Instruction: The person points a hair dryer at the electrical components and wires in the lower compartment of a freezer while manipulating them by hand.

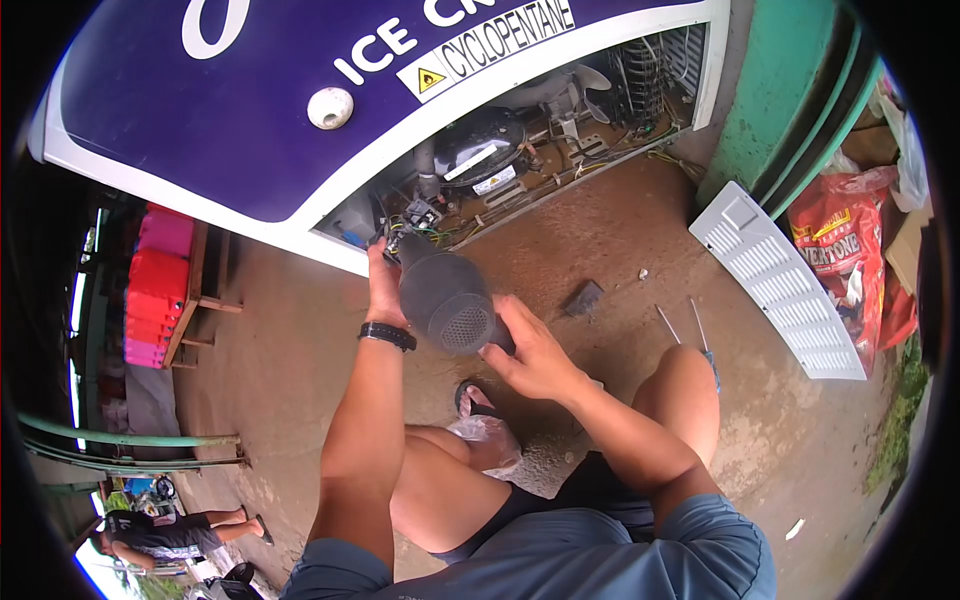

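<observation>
In the head view, my right hand (535, 350) is wrapped around the handle of a dark grey hair dryer (440, 285). The dryer's round mesh back faces me, and its nozzle points into the open lower compartment of an ice cream freezer (250, 130). My left hand (384, 288), with a black band at the wrist, is raised beside the dryer at the compartment's edge. Its fingers are closed near a cluster of wires and small parts (420, 212); the dryer partly hides them, and what they hold cannot be made out. A black compressor (480, 145) sits deeper inside.
A white louvred panel (785, 290) leans at the right by a red bag (845, 240). On the floor lie a small dark block (583, 297) and thin-shafted tools (697, 325). Red and pink stacked items (160, 285) stand left; another person (170, 535) is at the lower left.
</observation>
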`<action>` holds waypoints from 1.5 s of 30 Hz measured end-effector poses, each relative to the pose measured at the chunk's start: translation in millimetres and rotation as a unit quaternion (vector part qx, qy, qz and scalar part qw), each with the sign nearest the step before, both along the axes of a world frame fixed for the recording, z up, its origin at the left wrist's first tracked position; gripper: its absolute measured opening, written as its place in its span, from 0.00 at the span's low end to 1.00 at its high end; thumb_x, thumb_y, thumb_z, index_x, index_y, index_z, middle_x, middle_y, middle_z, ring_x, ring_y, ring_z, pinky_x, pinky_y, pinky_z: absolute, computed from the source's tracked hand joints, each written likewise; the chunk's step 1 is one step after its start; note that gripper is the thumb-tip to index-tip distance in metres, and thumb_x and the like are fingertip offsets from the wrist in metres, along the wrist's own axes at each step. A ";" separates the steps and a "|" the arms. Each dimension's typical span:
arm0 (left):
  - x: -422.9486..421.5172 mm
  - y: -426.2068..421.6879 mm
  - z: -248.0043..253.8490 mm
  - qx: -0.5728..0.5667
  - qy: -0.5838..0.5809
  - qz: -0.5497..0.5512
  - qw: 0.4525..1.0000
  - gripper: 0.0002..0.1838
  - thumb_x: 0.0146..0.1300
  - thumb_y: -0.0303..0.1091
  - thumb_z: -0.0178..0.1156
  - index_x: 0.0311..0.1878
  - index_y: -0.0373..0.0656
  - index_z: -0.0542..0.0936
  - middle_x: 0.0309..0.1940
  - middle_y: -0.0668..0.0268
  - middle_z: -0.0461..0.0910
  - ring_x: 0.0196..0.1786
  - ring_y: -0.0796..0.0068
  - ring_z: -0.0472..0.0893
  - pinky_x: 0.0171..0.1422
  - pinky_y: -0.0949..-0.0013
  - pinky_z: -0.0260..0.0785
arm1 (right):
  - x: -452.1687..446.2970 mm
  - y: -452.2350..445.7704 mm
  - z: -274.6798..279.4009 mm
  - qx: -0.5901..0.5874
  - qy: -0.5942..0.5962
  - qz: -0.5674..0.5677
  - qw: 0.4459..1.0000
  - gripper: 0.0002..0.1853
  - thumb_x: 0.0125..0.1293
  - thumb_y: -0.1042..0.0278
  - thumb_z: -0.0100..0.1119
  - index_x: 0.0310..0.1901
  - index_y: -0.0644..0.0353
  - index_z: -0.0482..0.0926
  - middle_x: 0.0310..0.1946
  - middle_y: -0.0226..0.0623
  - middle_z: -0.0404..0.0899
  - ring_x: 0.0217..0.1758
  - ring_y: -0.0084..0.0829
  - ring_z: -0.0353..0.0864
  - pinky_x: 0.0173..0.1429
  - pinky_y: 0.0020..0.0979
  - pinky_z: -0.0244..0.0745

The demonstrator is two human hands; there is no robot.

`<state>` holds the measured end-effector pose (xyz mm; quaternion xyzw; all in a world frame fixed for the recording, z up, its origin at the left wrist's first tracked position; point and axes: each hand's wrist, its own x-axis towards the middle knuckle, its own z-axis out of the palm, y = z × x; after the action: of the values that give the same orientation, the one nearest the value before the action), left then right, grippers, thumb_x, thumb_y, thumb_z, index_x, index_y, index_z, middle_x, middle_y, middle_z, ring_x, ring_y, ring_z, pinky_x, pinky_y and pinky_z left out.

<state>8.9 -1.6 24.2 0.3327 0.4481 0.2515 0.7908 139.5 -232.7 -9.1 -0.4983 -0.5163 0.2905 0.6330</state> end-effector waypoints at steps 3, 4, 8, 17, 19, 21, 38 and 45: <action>-13.6 15.4 -12.0 -0.011 -0.019 -0.038 0.999 0.34 0.67 0.69 0.57 0.49 0.42 0.83 0.36 0.61 0.86 0.40 0.60 0.86 0.48 0.56 0.82 | -6.9 0.9 -5.3 -0.008 -0.027 0.004 1.000 0.28 0.70 0.72 0.63 0.70 0.57 0.70 0.55 0.50 0.74 0.60 0.54 0.77 0.63 0.46 0.75; -17.2 19.9 -15.7 -0.010 -0.018 -0.039 0.999 0.34 0.67 0.69 0.57 0.49 0.42 0.83 0.36 0.61 0.86 0.40 0.60 0.86 0.48 0.56 0.82 | -8.9 1.0 -3.2 -0.006 -0.029 -0.002 1.000 0.28 0.69 0.72 0.64 0.70 0.57 0.70 0.52 0.50 0.73 0.57 0.55 0.77 0.60 0.47 0.75; -22.2 30.2 -27.8 -0.023 0.015 0.000 1.000 0.34 0.65 0.71 0.59 0.48 0.45 0.82 0.34 0.59 0.86 0.34 0.59 0.87 0.39 0.55 0.83 | -10.7 0.2 -2.9 -0.014 -0.041 0.001 0.999 0.28 0.69 0.72 0.64 0.70 0.57 0.70 0.51 0.50 0.72 0.56 0.55 0.77 0.59 0.48 0.75; -16.0 15.4 -12.3 -0.036 -0.025 -0.041 0.998 0.37 0.65 0.70 0.57 0.54 0.41 0.83 0.42 0.57 0.86 0.45 0.57 0.86 0.54 0.54 0.81 | 1.1 -1.1 -1.7 -0.030 -0.052 0.003 0.998 0.27 0.69 0.72 0.63 0.69 0.58 0.71 0.50 0.49 0.72 0.55 0.54 0.77 0.57 0.47 0.76; -10.7 7.4 -6.3 -0.031 -0.028 -0.045 0.998 0.38 0.65 0.70 0.56 0.55 0.41 0.83 0.43 0.56 0.86 0.49 0.56 0.86 0.58 0.53 0.80 | 5.3 0.5 -4.8 0.001 -0.064 -0.023 0.998 0.27 0.69 0.71 0.64 0.69 0.58 0.71 0.51 0.49 0.73 0.55 0.54 0.78 0.58 0.47 0.76; -5.0 3.9 -3.7 -0.040 0.028 0.005 0.999 0.38 0.66 0.70 0.55 0.56 0.42 0.83 0.42 0.59 0.87 0.51 0.59 0.85 0.61 0.54 0.78 | 10.0 0.1 -5.6 -0.004 -0.074 -0.019 0.997 0.27 0.69 0.71 0.64 0.69 0.59 0.70 0.53 0.50 0.74 0.57 0.54 0.78 0.60 0.46 0.76; 39.6 15.4 9.9 0.610 0.338 -0.016 0.717 0.19 0.76 0.33 0.51 0.60 0.33 0.82 0.62 0.45 0.83 0.63 0.47 0.84 0.69 0.53 0.74 | 42.3 0.1 -19.6 -0.074 0.056 -0.068 0.993 0.24 0.68 0.72 0.64 0.65 0.61 0.71 0.54 0.46 0.80 0.58 0.47 0.81 0.64 0.40 0.75; 63.3 150.5 -26.3 0.451 0.606 -0.263 0.600 0.28 0.68 0.35 0.52 0.68 0.29 0.78 0.72 0.39 0.73 0.76 0.42 0.73 0.80 0.53 0.66 | 49.7 -8.2 -28.8 -0.041 0.091 -0.063 0.993 0.26 0.69 0.72 0.64 0.68 0.59 0.69 0.56 0.44 0.80 0.60 0.45 0.81 0.66 0.40 0.73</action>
<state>72.2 148.9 -2.1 0.8265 0.5473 -0.0569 0.1191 189.1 -241.0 -37.9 -0.5271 -0.4121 0.3153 0.6730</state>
